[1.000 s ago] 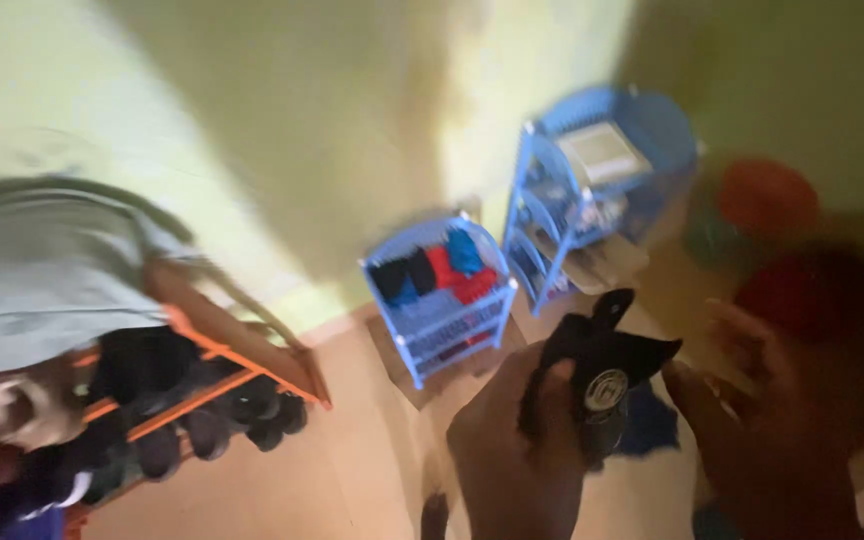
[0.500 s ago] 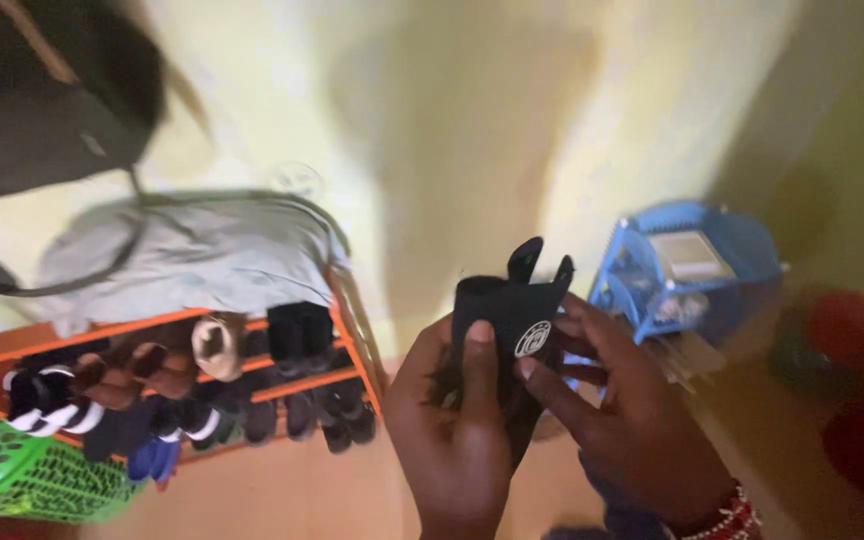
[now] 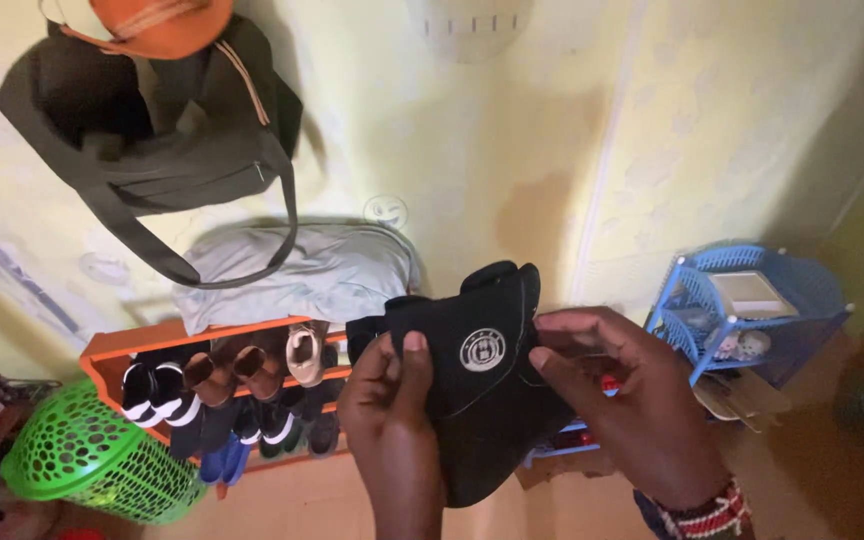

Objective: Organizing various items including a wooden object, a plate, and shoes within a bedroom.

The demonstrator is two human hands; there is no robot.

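A black fabric garment point(image 3: 482, 400) with a round white badge on its front is held up in front of me by both hands. My left hand point(image 3: 392, 420) grips its left side, thumb pressed on the cloth beside the badge. From the right, my right hand point(image 3: 632, 400) pinches the edge, a beaded band around its wrist. The lower part of the garment hangs down between my hands.
An orange shoe rack point(image 3: 222, 385) full of shoes stands against the yellow wall point(image 3: 512, 120), a grey cloth point(image 3: 302, 275) on top. A dark bag point(image 3: 152, 150) hangs above. A green basket point(image 3: 92, 460) sits lower left, a blue plastic rack point(image 3: 752, 310) right.
The view has swung left and up, so the shoe rack and hanging bag now fill the left. Both hands have kept the black garment and drawn closer together on it.
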